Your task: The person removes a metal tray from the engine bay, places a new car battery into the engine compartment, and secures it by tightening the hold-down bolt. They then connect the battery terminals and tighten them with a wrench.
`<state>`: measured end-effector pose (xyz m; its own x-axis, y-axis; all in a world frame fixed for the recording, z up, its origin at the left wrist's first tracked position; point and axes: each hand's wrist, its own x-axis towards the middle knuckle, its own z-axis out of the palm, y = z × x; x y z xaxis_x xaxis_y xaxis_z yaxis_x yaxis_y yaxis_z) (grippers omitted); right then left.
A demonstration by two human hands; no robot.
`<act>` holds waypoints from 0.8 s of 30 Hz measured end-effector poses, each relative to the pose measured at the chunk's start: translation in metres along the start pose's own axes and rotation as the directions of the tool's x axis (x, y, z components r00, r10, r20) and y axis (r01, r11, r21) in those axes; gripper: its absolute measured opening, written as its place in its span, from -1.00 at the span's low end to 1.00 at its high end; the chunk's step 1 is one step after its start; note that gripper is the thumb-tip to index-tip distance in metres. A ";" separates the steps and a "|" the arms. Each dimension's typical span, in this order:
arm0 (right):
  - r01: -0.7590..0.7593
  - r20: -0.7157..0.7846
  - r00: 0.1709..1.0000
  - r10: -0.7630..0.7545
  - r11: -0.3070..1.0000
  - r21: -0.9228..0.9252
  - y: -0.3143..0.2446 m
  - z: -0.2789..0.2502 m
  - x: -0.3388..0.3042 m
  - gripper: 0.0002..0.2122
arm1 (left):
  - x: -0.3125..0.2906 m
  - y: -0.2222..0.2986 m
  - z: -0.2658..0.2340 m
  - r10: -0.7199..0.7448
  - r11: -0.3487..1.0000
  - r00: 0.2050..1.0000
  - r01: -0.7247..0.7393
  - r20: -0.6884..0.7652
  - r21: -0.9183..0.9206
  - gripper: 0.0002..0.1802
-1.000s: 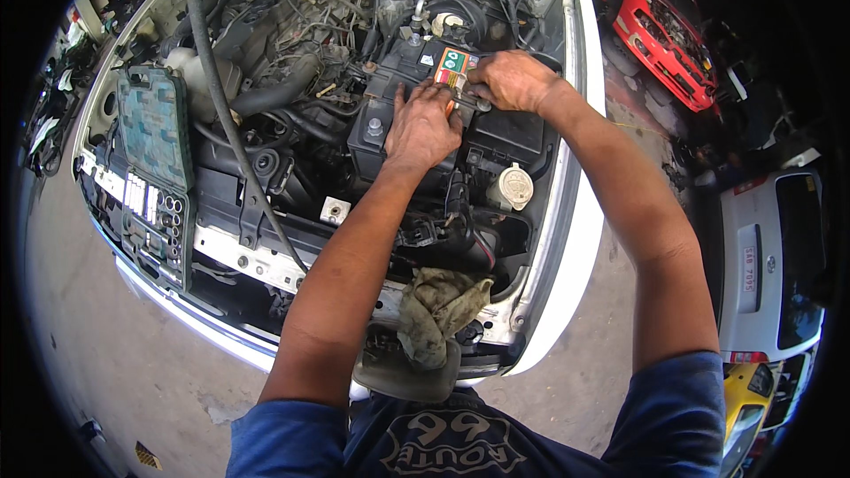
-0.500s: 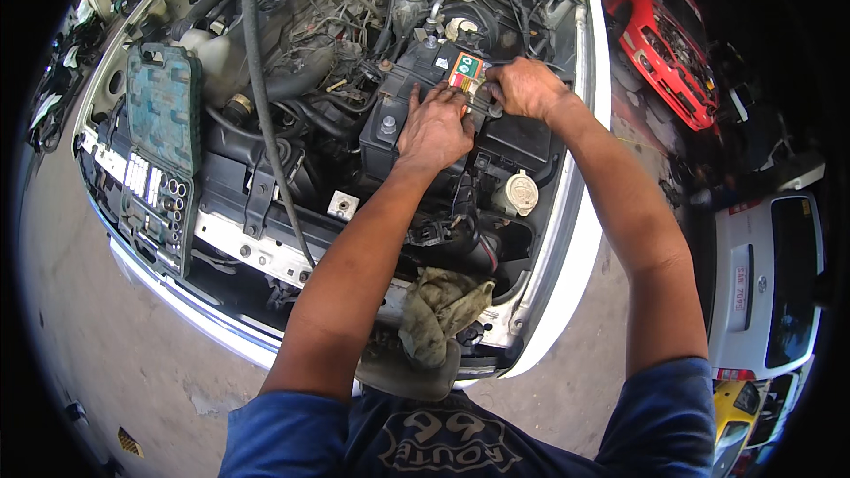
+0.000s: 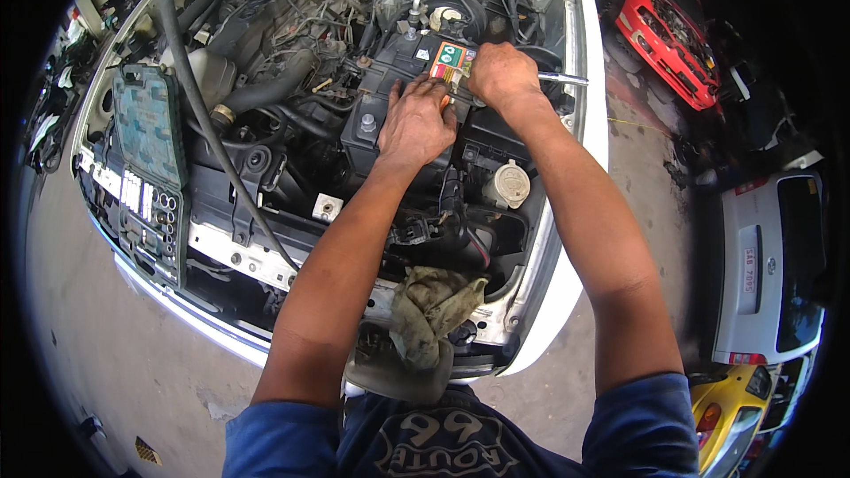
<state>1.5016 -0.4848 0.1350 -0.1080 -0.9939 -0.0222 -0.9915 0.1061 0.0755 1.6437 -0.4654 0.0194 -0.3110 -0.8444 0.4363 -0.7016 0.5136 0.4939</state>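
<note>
Battery (image 3: 390, 106) at engine bay right side. Left hand (image 3: 414, 124) pressed flat on battery top, fingers together. Right hand (image 3: 503, 75) closed round wrench (image 3: 562, 79) at terminal. Keep wrench off bodywork; steady battery.

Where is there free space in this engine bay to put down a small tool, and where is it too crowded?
Free patches: the flat battery top left of the left hand, and the front crossmember between the socket set and the rag. Crowded: around the right hand and wrench, and among the hoses behind.
</note>
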 end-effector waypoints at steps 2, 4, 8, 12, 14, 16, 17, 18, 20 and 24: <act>-0.035 -0.009 0.999 0.036 0.998 0.050 0.002 0.001 0.004 -0.68 | -0.007 0.008 -0.010 0.020 1.000 0.998 -0.021 -0.063 -0.013 -0.59; -0.021 -0.021 1.000 0.022 0.999 0.031 0.004 0.002 0.011 -0.69 | -0.025 0.024 -0.025 -0.031 0.997 0.995 0.023 -0.092 -0.080 -0.71; 0.000 -0.044 0.999 0.000 1.000 -0.017 0.004 0.011 0.016 -0.69 | -0.098 0.066 -0.043 -0.221 0.975 0.967 0.218 0.131 0.038 -0.63; 0.022 -0.077 0.997 -0.028 0.997 -0.071 0.003 0.018 0.021 -0.69 | -0.120 0.077 -0.034 -0.303 0.944 0.920 0.325 0.247 -0.053 -0.54; 0.023 -0.072 0.997 -0.032 0.993 -0.119 0.002 0.020 0.023 -0.69 | -0.121 0.078 -0.028 -0.258 0.955 0.919 0.290 0.299 -0.067 -0.58; 0.031 -0.059 0.997 -0.040 0.989 -0.145 0.004 0.019 0.023 -0.68 | -0.122 0.083 -0.024 -0.194 0.979 0.937 0.204 0.290 -0.002 -0.57; 0.097 -0.067 0.992 -0.107 0.985 -0.141 0.007 0.018 0.022 -0.68 | -0.123 0.087 -0.023 -0.165 0.986 0.938 0.159 0.304 0.044 -0.55; 0.164 -0.079 0.981 -0.174 0.979 -0.118 0.010 0.017 0.020 -0.69 | -0.122 0.089 -0.022 -0.135 0.989 0.944 0.108 0.300 0.105 -0.54; 0.311 -0.115 0.941 -0.317 0.948 -0.069 0.017 0.014 0.016 -0.68 | -0.123 0.092 -0.021 -0.142 0.982 0.951 0.101 0.273 0.157 -0.48; 0.386 -0.154 0.907 -0.392 0.920 -0.069 0.022 0.013 0.016 -0.71 | -0.119 0.082 -0.022 -0.224 0.974 0.932 0.223 0.284 0.035 -0.49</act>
<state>1.4771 -0.4974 0.1236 0.3018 -0.9477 0.1035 -0.9488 -0.2880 0.1297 1.6379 -0.3193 0.0246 -0.3151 -0.9455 0.0822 -0.7755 0.3065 0.5520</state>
